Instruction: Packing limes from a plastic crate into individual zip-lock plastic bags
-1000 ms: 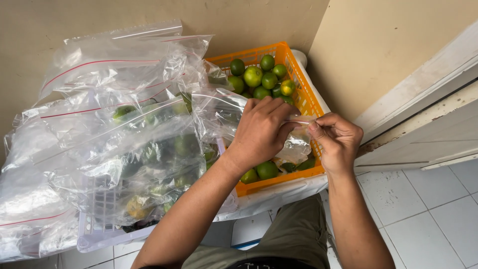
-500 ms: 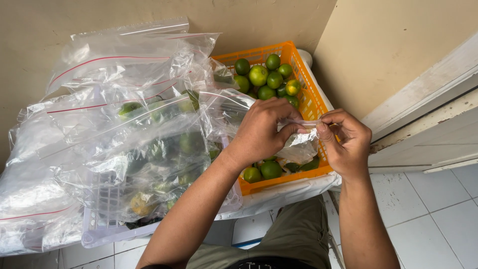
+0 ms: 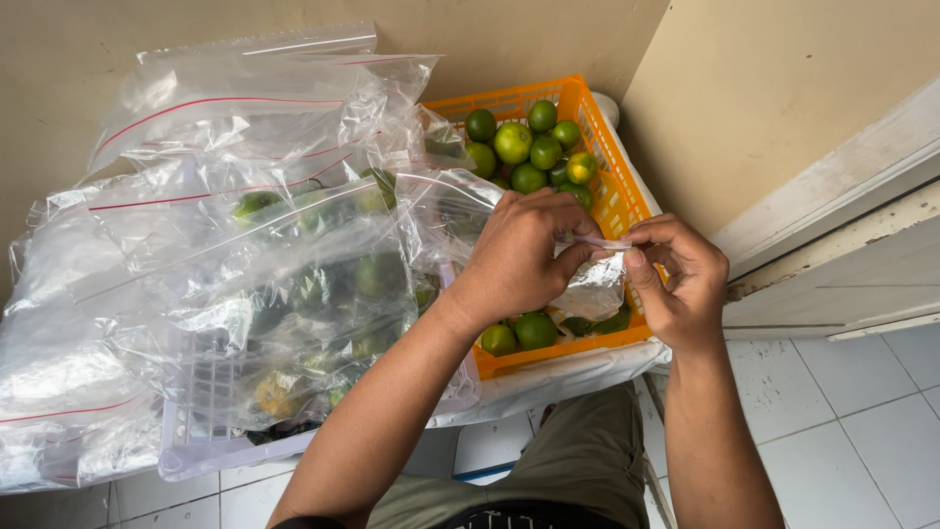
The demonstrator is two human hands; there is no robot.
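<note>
Left hand: curled over the top edge of a small clear bag; thumb and fingertips are pressed together on the bag's strip, so the hand is clamped on the bag.
Right hand: set just beside the left fingertips, thumb and forefinger pinched shut on the same strip at its right end; the other fingers are folded in toward the palm.
Bag: held between the two sets of fingers, its strip stretched from one pinch to the other, its body hanging below the fingers; pale crinkled plastic is seen, and dark green shapes show through its lower part, though what they are cannot be told for sure.
Basket: orange, of plastic mesh, lying under and beyond the fingers; its near wall is seen below the hanging bag.
Limes: green, some yellowish, heaped at the far end of the basket, beyond the fingers; two more are seen below the left wrist, against the near wall.
Filled bags: clear, with red lines near their tops, piled well to the left of the left fingers; limes are seen through the plastic.
White crate: under that pile, below and left of the fingers, its grid wall partly shown.
Floor: white tiles, seen below and right of the right hand.
</note>
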